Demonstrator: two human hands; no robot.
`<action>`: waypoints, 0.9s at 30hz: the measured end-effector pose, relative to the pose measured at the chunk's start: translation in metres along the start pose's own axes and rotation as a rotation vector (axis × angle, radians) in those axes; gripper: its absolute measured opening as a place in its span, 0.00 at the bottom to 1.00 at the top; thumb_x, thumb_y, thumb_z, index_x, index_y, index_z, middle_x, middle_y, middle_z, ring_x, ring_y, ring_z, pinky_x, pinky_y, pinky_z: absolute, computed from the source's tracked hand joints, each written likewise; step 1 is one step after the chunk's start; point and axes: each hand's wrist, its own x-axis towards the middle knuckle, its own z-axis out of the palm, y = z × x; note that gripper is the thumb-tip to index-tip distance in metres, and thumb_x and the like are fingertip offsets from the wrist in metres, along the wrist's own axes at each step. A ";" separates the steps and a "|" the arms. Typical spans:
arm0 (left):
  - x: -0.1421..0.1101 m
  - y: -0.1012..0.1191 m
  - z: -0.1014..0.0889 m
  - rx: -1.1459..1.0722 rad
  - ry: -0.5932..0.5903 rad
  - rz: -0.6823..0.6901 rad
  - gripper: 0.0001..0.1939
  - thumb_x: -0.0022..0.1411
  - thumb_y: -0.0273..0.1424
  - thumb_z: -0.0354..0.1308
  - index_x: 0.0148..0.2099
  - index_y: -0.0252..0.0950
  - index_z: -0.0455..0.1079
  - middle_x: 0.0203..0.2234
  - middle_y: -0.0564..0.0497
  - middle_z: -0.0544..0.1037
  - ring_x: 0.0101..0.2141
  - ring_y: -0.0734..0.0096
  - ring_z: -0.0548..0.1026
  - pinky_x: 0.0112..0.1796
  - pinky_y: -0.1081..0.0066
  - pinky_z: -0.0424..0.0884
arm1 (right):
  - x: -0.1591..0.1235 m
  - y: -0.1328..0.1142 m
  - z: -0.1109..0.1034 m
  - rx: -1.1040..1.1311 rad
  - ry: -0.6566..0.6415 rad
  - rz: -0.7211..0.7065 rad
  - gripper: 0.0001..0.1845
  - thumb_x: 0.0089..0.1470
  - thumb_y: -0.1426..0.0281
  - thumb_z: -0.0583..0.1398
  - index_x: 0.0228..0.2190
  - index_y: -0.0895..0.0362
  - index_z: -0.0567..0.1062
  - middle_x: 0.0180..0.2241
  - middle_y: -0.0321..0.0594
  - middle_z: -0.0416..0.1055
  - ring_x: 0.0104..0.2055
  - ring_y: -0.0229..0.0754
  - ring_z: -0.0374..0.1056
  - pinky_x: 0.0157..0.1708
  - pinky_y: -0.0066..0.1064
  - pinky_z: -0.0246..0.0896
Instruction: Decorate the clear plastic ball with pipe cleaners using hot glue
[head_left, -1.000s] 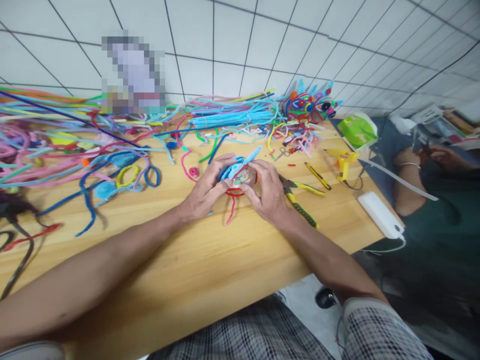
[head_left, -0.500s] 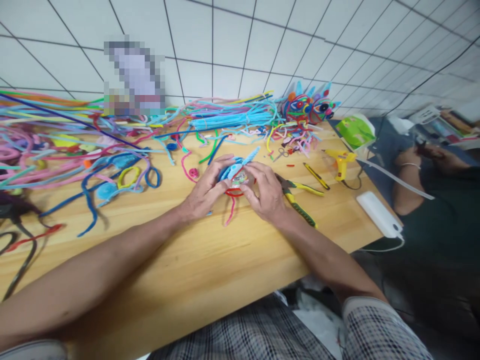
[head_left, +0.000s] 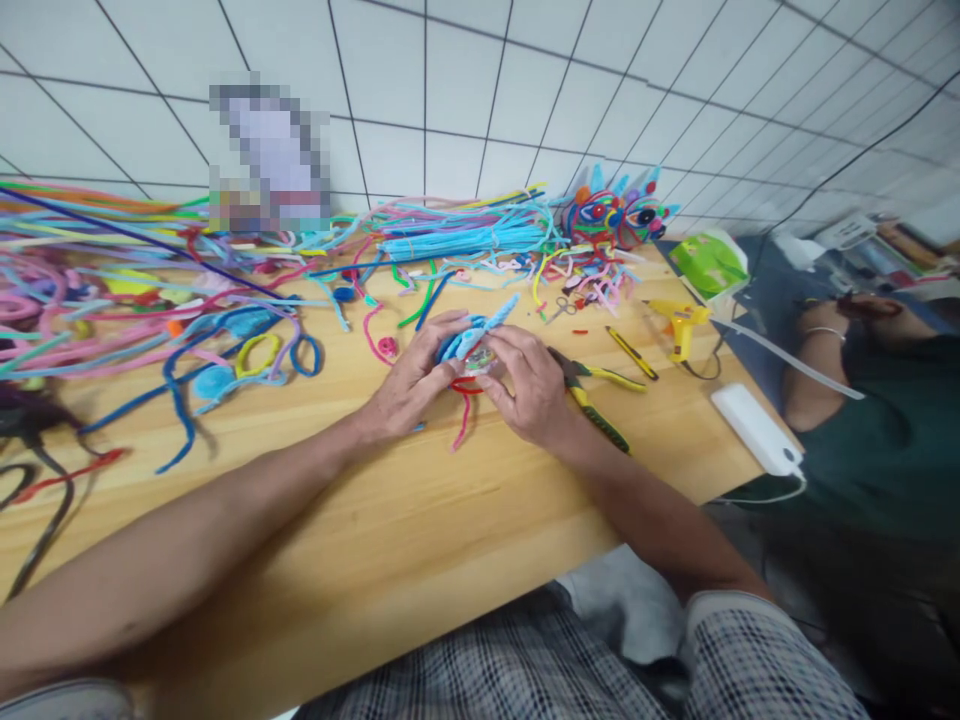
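Both hands grasping: left hand point(head_left: 416, 375) wraps left side of blue craft piece point(head_left: 454, 345), right hand point(head_left: 532, 385) fingers curl at right side. Piece between fingertips, over desk point(head_left: 375, 540). Looks part-done: blue coils, light-blue spike point(head_left: 499, 316) on; pale patterned patch uncovered. Red loop point(head_left: 469, 385) just below. Farther: two fully covered figures point(head_left: 596, 212) near wall.

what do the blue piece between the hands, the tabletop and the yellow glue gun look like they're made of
Blue piece: probably fuzzy pipe cleaner, matte, judging by its soft-edged strands.
Tabletop: wood or wood-look laminate, smooth with a slight sheen; pale grain streaks show.
Yellow glue gun: likely smooth moulded plastic, from its even, solid colour.
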 end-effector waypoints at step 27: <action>0.003 -0.006 0.004 0.025 -0.033 0.043 0.26 0.81 0.44 0.54 0.75 0.43 0.65 0.72 0.38 0.68 0.74 0.51 0.65 0.75 0.46 0.61 | 0.000 0.001 -0.001 -0.104 0.065 -0.113 0.21 0.71 0.66 0.63 0.63 0.55 0.75 0.55 0.51 0.82 0.60 0.54 0.77 0.61 0.47 0.76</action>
